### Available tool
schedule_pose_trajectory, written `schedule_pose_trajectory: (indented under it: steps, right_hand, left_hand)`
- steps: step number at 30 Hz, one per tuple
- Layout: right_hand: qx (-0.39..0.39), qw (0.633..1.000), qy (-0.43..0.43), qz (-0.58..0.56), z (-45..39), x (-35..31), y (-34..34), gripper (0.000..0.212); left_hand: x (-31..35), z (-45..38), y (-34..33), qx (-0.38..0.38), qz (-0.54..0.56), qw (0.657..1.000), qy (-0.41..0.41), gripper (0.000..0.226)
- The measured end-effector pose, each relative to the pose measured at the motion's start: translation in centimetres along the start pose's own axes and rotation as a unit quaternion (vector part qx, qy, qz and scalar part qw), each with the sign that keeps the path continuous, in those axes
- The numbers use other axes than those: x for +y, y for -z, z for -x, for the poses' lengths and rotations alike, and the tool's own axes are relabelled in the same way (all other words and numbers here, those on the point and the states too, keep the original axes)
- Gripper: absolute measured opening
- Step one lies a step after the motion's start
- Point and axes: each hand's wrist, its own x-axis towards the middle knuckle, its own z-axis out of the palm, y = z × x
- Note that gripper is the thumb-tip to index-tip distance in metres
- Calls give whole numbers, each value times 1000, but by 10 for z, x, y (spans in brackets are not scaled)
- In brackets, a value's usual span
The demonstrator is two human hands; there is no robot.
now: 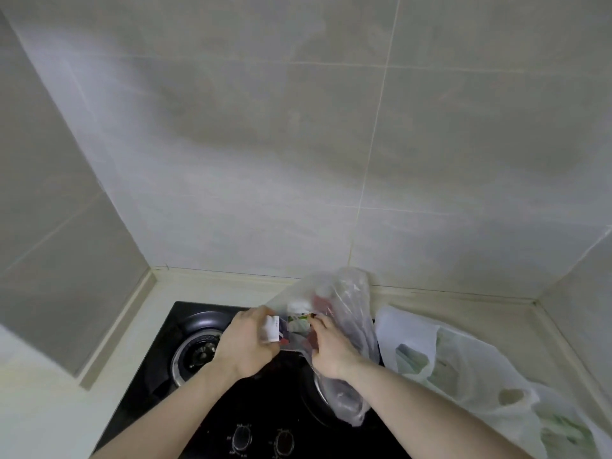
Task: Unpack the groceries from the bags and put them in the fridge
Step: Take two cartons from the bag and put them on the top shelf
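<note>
The black gas stove serves as the landmark, set into the pale table in a corner of grey tiled walls. On the stove's left side sits a round burner, and at its near edge two control knobs stand side by side. Above the stove's middle, the left hand curls its fingers around a small white-labelled packet, gripping it at the mouth of a clear plastic bag. That bag stands over the stove's right burner, its top leaning toward the back wall; red and green-white groceries show through it, too blurred to name. Just right of the left hand, the right hand pinches the bag's edge with curled fingers, and the loose plastic hangs below its wrist. To the right of the stove, on the table, a white plastic bag lies flat, touching the clear one, with greenish contents dimly visible. Further right, near the frame's lower corner, another translucent bag lies slumped on the table beside it
</note>
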Motion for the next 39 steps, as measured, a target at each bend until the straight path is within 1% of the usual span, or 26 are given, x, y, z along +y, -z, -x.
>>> schedule_pose_trajectory:
  steps: [3, 5, 6, 10, 13, 17, 19, 20, 23, 28, 30, 33, 36, 39]
  right_hand:
    - [-19, 998, -2, 56, -28, -5, 5, 82]
    - [-27, 995, -9, 94, -45, -11, 6, 85]
    - [-28, 994, -11, 105, -52, -13, 7, 84]
    - [-32, 989, -22, 141, -79, -12, 0, 80]
    - [-34, 983, -24, 177, -90, -13, -4, 81]
    - [-62, 974, -37, 217, -93, -13, -11, 66]
    - [-81, 974, -39, 206, -91, -12, -20, 63]
    - [-78, 977, -36, 194, -90, -11, -22, 62]
    - [-53, 985, -38, 160, -86, -12, -22, 54]
    - [9, 987, 23, 160, -56, -20, -5, 49]
    - [12, 987, 58, 147, -38, -26, 4, 46]
    - [6, 991, 74, 111, -3, -35, 18, 43]
    - [24, 995, 66, 72, 42, -40, 36, 35]
    - [40, 998, 47, 30, 87, -36, 54, 30]
  left_hand:
    - [2, 17, 12, 30, 34, 999, 3, 39]
    - [1, 28, 18, 43, 51, 998, 15, 30]
    - [0, 34, 21, 48, 60, 997, 22, 30]
    - [-6, 54, 30, 65, 91, 993, 31, 46]
    - [-11, 67, 37, 64, 108, 991, 46, 51]
    - [-14, 78, 44, 83, 125, 987, 63, 60]
    - [-12, 82, 47, 94, 124, 986, 67, 61]
    - [-12, 83, 48, 99, 125, 985, 69, 62]
    - [-11, 86, 50, 109, 133, 982, 73, 64]
    - [-7, 94, 57, 115, 155, 979, 69, 63]
    - [-6, 99, 59, 116, 165, 977, 64, 62]
    - [-3, 108, 57, 117, 179, 975, 66, 65]
    - [7, 118, 52, 107, 195, 973, 61, 69]
    - [19, 126, 47, 85, 226, 969, 45, 63]
